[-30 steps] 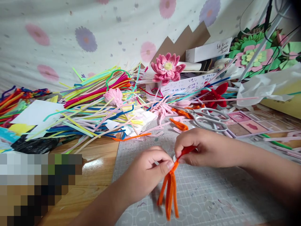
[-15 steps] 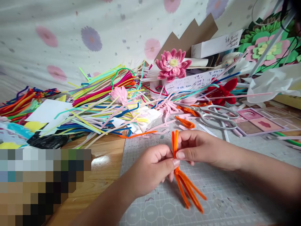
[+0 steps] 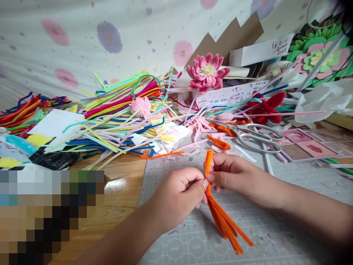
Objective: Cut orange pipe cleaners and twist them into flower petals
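Note:
Several orange pipe cleaners (image 3: 222,219), gathered into a bundle, hang between my hands above the grey cutting mat (image 3: 264,221). My left hand (image 3: 184,195) pinches the bundle at its middle between thumb and fingers. Just above and to the right, my right hand (image 3: 234,176) grips it too, its fingertips close to the left thumb. The short end points up, and the longer strands fan out down to the right. Beyond my hands, a folded orange pipe cleaner piece (image 3: 219,142) lies near a pair of silver scissors (image 3: 252,135).
Loose coloured pipe cleaners (image 3: 118,125) are heaped along the back, with a pink pipe-cleaner flower (image 3: 208,71) standing over them. A red flower (image 3: 266,108) and a pink palette (image 3: 307,145) lie at right. A black plastic bag (image 3: 55,159) sits at left on the wooden table (image 3: 124,184).
The lower orange strands have drawn closer together and hang a little further right. The upper ends now look pressed into one strip. Both hands keep hold, and the view has shifted slightly.

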`<action>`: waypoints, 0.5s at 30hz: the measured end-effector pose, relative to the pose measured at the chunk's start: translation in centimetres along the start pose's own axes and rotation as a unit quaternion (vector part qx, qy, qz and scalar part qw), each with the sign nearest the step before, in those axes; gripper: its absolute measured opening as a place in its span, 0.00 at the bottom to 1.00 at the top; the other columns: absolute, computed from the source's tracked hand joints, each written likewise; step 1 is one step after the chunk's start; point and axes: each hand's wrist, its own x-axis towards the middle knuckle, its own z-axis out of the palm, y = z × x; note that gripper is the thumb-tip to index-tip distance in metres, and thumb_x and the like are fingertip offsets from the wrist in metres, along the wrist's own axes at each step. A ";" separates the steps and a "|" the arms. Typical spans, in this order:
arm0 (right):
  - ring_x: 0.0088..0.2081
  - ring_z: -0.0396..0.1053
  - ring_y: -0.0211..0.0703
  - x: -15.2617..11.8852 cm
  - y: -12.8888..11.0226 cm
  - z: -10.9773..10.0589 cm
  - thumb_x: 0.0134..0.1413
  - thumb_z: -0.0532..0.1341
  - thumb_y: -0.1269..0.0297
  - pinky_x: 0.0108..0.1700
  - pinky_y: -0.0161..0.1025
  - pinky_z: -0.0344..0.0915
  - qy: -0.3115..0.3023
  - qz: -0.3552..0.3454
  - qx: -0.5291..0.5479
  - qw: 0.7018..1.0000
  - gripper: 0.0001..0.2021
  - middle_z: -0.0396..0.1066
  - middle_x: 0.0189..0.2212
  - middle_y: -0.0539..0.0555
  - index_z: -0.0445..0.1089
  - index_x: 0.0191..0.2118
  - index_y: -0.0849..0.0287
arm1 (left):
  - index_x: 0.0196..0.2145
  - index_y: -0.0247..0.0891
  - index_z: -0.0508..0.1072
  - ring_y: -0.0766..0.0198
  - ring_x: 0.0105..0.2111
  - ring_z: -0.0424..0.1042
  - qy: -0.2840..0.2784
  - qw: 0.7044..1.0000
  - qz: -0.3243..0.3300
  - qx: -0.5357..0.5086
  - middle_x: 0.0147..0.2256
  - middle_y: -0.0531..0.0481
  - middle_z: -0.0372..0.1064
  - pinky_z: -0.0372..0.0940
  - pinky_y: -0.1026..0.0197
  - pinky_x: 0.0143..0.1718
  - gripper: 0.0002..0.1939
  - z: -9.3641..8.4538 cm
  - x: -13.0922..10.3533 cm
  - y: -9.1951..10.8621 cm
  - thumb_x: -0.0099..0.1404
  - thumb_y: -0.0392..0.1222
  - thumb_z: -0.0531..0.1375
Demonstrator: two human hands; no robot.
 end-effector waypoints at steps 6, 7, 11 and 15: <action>0.27 0.59 0.32 0.0 0.1 0.3 0.48 0.60 0.64 0.30 0.31 0.57 0.009 -0.046 0.015 0.999 0.08 0.61 0.24 0.46 0.60 0.27 0.62 | 0.21 0.36 0.63 0.70 0.19 0.62 0.045 0.998 0.003 0.041 0.18 0.55 0.61 0.58 0.67 0.22 0.09 0.2 -0.2 -0.5 0.58 0.38 0.50; 0.27 0.60 0.32 0.0 0.1 0.3 0.48 0.60 0.64 0.30 0.31 0.58 0.004 -0.054 0.016 0.998 0.08 0.61 0.24 0.47 0.61 0.27 0.62 | 0.21 0.36 0.62 0.70 0.20 0.62 0.041 0.998 0.003 0.055 0.18 0.55 0.61 0.58 0.67 0.22 0.09 0.2 -0.2 -0.6 0.58 0.39 0.50; 0.26 0.60 0.32 -0.1 0.2 0.3 0.48 0.60 0.67 0.30 0.30 0.58 0.011 -0.076 0.023 0.997 0.07 0.62 0.22 0.47 0.63 0.25 0.63 | 0.24 0.36 0.64 0.69 0.23 0.63 0.012 0.998 0.006 0.062 0.21 0.54 0.62 0.58 0.67 0.24 0.10 -0.1 -0.3 -0.6 0.59 0.41 0.50; 0.23 0.61 0.32 -0.2 0.6 -0.2 0.52 0.57 0.67 0.26 0.31 0.58 0.004 -0.080 0.104 0.991 0.04 0.64 0.22 0.47 0.62 0.29 0.61 | 0.35 0.37 0.68 0.66 0.32 0.65 -0.106 0.994 0.007 -0.014 0.34 0.50 0.66 0.60 0.65 0.31 0.09 -0.6 -0.2 -0.4 0.56 0.42 0.56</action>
